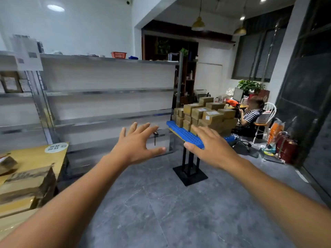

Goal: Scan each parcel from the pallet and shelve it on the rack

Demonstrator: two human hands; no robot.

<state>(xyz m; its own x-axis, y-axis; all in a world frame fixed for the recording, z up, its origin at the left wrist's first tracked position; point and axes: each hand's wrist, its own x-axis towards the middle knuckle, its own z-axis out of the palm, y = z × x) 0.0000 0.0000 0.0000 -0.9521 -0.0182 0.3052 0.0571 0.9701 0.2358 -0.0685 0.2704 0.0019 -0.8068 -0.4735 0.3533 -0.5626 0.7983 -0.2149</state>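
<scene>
Head view: both bare forearms extend forward over the grey tiled floor (161, 203). The left hand (136, 143) is held palm down in the air with fingers spread and thumb splayed wide; it holds nothing and touches nothing. The right hand (212, 148) is likewise palm down, its fingers straight and lying close together, thumb out to the side, holding nothing. It overlaps the near end of the blue pallet (185, 135) in the picture; whether it touches cannot be told. The parcels (211, 116), brown cartons with white labels, are stacked several layers high toward the far end of the pallet, which sits on a black stand (189, 170). The metal rack (107, 91) runs along the left wall, its right end just beside the pallet's far corner. A red basket (118, 54) stands on the rack's top shelf. At the lower left, a wooden table (35, 155) carries blurred cartons (26, 185). Beyond the pallet a seated person (250, 118) faces a desk.
</scene>
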